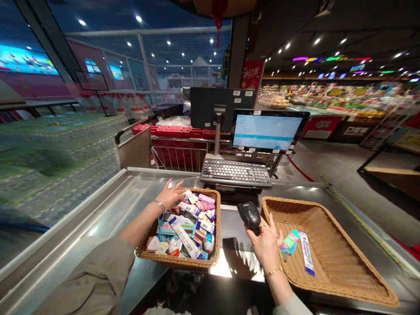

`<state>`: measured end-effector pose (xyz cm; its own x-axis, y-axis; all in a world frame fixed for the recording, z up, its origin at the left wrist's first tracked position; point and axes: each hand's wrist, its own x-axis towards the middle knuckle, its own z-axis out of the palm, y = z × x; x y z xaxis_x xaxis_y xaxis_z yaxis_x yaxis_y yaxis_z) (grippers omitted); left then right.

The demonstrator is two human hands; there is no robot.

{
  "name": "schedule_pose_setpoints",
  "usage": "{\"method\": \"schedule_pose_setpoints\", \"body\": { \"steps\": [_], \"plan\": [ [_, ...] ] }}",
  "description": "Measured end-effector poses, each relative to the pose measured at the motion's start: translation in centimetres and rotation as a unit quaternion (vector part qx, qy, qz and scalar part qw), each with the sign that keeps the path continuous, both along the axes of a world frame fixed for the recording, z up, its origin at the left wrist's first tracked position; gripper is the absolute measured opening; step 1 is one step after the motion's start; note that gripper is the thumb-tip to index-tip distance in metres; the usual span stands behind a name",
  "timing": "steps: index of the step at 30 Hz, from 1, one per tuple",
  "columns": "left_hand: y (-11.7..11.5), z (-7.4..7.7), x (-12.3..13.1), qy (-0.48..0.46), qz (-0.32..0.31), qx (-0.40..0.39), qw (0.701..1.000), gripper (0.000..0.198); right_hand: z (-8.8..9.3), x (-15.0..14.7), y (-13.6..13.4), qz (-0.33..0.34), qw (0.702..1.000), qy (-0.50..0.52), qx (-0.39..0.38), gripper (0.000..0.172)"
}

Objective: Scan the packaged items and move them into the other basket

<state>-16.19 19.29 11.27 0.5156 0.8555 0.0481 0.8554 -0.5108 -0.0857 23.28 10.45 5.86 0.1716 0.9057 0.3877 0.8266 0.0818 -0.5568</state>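
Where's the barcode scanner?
In the head view, the barcode scanner is in the right hand, between the full wicker basket and the emptier one, below the keyboard.

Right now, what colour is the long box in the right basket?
The long cardboard box is white with blue print; head view.

Small packets (pixel 187 223) being partly hidden by left hand (pixel 169 195) — barcode scanner (pixel 250 214) being partly covered by right hand (pixel 264 247) — monitor text (pixel 266 132) being blurred, too small to read.
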Motion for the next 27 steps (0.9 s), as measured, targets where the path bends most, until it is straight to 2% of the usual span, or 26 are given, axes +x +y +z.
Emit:
{"method": "schedule_pose_setpoints", "body": {
  "steps": [6, 12, 20, 27],
  "plan": [
    [-1.3, 0.5, 1.5, -0.039, 0.023, 0.046, 0.998, 0.012, 0.4, -0.7, -0.3, 0.010, 1.000, 0.005, 0.012, 0.033],
    [-2.5, -0.9, 3.8, -0.078, 0.018, 0.123, 0.989, 0.016, 0.3, -0.6, -0.6, 0.008, 1.000, -0.007, -0.004, 0.032],
    [-4.2, -1.8, 8.4, -0.105, 0.072, 0.184, 0.975, 0.021, 1.1, -0.2, -1.6, 0.014, 1.000, 0.010, -0.013, 0.035],
    [-4.6, -2.4, 11.7, -0.152, 0.113, 0.213, 0.958, 0.020, 1.3, -0.2, -2.3, 0.015, 1.000, 0.003, -0.014, 0.033]
  ]
}}
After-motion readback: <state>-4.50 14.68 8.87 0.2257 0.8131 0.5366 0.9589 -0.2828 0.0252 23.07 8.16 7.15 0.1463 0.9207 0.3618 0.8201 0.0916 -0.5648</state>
